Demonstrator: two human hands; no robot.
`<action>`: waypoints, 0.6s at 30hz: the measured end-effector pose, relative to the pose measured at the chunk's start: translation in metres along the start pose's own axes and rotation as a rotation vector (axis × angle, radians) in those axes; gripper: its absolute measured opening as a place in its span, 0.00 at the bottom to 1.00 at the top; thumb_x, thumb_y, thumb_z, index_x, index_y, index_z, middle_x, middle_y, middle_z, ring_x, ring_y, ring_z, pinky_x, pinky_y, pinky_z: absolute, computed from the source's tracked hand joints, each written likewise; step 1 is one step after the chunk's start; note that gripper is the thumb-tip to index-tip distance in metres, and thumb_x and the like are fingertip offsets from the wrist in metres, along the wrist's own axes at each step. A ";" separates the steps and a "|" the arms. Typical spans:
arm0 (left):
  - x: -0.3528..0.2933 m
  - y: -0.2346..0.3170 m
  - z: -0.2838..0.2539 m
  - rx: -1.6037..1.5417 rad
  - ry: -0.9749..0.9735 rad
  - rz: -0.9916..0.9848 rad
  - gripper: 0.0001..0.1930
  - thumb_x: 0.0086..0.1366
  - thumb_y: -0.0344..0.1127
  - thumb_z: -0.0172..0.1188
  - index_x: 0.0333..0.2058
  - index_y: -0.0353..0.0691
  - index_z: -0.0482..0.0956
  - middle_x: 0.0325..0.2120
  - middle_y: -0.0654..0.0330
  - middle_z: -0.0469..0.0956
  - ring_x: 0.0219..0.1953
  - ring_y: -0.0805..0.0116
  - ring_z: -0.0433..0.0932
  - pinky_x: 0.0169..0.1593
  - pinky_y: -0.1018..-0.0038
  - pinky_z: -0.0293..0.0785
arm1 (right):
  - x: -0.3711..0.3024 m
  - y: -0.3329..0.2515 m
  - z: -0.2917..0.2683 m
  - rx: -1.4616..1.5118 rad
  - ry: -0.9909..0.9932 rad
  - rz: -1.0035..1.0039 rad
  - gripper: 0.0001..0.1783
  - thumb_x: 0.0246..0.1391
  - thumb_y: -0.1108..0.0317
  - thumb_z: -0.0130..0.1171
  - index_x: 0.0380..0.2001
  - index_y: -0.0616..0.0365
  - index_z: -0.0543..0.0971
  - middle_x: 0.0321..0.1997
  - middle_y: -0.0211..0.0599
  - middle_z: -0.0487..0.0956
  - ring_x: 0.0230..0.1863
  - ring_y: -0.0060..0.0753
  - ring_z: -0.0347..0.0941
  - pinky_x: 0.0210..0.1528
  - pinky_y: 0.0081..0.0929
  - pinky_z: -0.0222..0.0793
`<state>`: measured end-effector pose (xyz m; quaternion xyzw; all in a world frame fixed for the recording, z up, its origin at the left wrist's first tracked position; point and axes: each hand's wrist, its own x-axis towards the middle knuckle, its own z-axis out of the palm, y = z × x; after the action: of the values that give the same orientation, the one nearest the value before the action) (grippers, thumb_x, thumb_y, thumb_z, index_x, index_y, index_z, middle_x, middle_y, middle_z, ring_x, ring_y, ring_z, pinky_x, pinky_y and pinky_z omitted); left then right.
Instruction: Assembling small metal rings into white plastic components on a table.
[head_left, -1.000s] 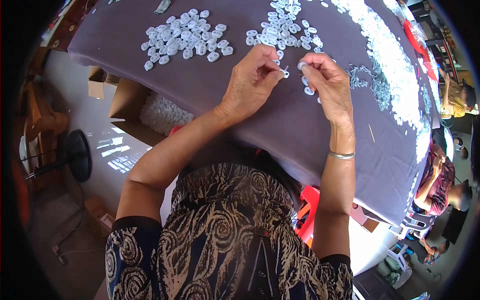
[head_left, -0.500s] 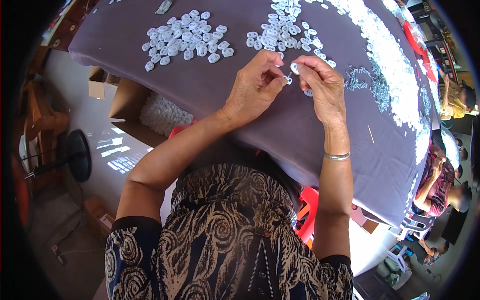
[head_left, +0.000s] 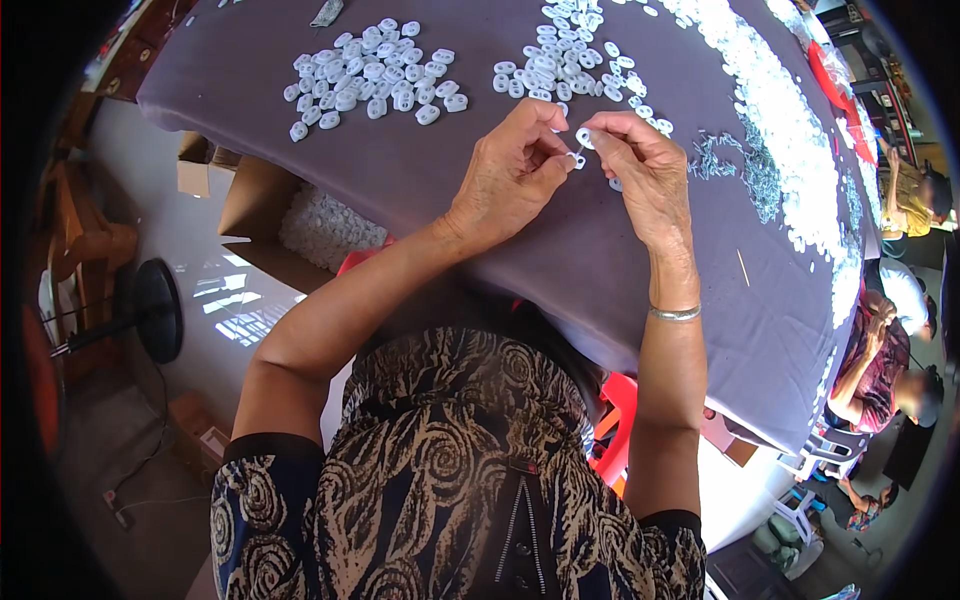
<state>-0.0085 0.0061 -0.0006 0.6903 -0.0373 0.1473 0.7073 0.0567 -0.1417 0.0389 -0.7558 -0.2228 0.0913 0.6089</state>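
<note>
My left hand pinches a small white plastic piece with a hole between thumb and fingertips. Close beside it, my right hand grips a similar white two-holed oval piece. A thin metal bit seems to lie between the two pieces, too small to make out. Another white piece shows just under the curled fingers of my right hand. Beyond my hands, a heap of two-holed oval pieces rests on the dark tablecloth, and a second heap lies farther left.
A long band of white parts runs along the right of the table, with small metal pieces beside it. A thin stick lies nearer. An open cardboard box of white parts stands lower left. Other people sit at right.
My right hand's white piece has shifted slightly left and down, closer to the piece in my left hand. My left hand stays nearly still.
</note>
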 end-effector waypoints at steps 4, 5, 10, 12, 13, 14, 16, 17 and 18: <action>0.000 -0.002 -0.001 0.007 -0.007 -0.002 0.15 0.58 0.22 0.58 0.42 0.38 0.65 0.26 0.61 0.74 0.28 0.80 0.73 0.33 0.81 0.72 | 0.000 -0.001 0.000 -0.013 -0.006 -0.006 0.06 0.54 0.71 0.58 0.34 0.57 0.82 0.25 0.20 0.74 0.24 0.11 0.63 0.26 0.13 0.60; 0.000 -0.002 -0.001 0.007 -0.007 -0.002 0.15 0.58 0.22 0.58 0.42 0.38 0.65 0.26 0.61 0.74 0.28 0.80 0.73 0.33 0.81 0.72 | 0.000 0.000 0.000 -0.006 -0.004 -0.017 0.06 0.54 0.71 0.58 0.34 0.57 0.82 0.25 0.20 0.74 0.24 0.11 0.63 0.26 0.13 0.60; 0.000 -0.001 -0.001 0.008 -0.004 0.001 0.15 0.58 0.22 0.58 0.42 0.38 0.65 0.26 0.61 0.74 0.28 0.80 0.72 0.32 0.81 0.72 | 0.000 0.001 -0.001 -0.018 -0.007 -0.027 0.06 0.54 0.72 0.59 0.34 0.57 0.82 0.26 0.20 0.75 0.24 0.11 0.63 0.26 0.12 0.60; 0.000 -0.002 0.001 -0.008 -0.004 0.004 0.15 0.58 0.22 0.58 0.42 0.38 0.65 0.26 0.61 0.74 0.27 0.80 0.72 0.32 0.81 0.72 | 0.001 0.002 -0.001 -0.019 -0.002 -0.051 0.06 0.53 0.72 0.59 0.34 0.57 0.82 0.25 0.20 0.75 0.24 0.11 0.62 0.26 0.12 0.59; 0.000 -0.003 0.001 -0.024 -0.002 0.007 0.15 0.58 0.22 0.58 0.42 0.38 0.65 0.26 0.61 0.74 0.27 0.80 0.72 0.32 0.81 0.72 | 0.001 0.002 -0.001 -0.020 -0.002 -0.051 0.06 0.53 0.72 0.59 0.34 0.57 0.82 0.25 0.20 0.75 0.24 0.11 0.62 0.26 0.12 0.59; 0.000 -0.002 0.001 -0.024 -0.002 0.007 0.15 0.58 0.22 0.58 0.42 0.38 0.65 0.26 0.61 0.74 0.27 0.80 0.72 0.32 0.81 0.72 | 0.000 0.001 -0.001 -0.030 -0.004 -0.054 0.06 0.53 0.72 0.59 0.34 0.56 0.82 0.25 0.20 0.74 0.24 0.11 0.62 0.26 0.12 0.59; 0.000 -0.002 0.000 -0.003 -0.006 0.009 0.15 0.58 0.22 0.58 0.42 0.38 0.65 0.26 0.61 0.74 0.27 0.81 0.72 0.32 0.81 0.72 | 0.000 0.001 -0.001 -0.040 -0.006 -0.056 0.06 0.53 0.72 0.59 0.34 0.56 0.82 0.25 0.19 0.74 0.24 0.11 0.62 0.26 0.12 0.59; 0.000 -0.002 0.000 -0.003 -0.006 0.008 0.15 0.58 0.22 0.58 0.42 0.38 0.65 0.26 0.61 0.74 0.27 0.81 0.72 0.32 0.81 0.72 | 0.000 0.002 -0.001 -0.032 -0.007 -0.062 0.06 0.53 0.71 0.60 0.34 0.56 0.82 0.24 0.19 0.74 0.24 0.11 0.62 0.26 0.12 0.59; 0.000 -0.002 0.000 -0.017 -0.008 0.002 0.15 0.58 0.22 0.58 0.42 0.38 0.65 0.26 0.61 0.74 0.27 0.81 0.72 0.32 0.81 0.72 | 0.001 0.002 -0.001 -0.024 -0.008 -0.067 0.06 0.53 0.71 0.60 0.34 0.56 0.82 0.24 0.19 0.74 0.24 0.11 0.62 0.26 0.11 0.58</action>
<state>-0.0083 0.0062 -0.0022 0.6847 -0.0421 0.1450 0.7130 0.0582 -0.1428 0.0369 -0.7546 -0.2517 0.0713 0.6017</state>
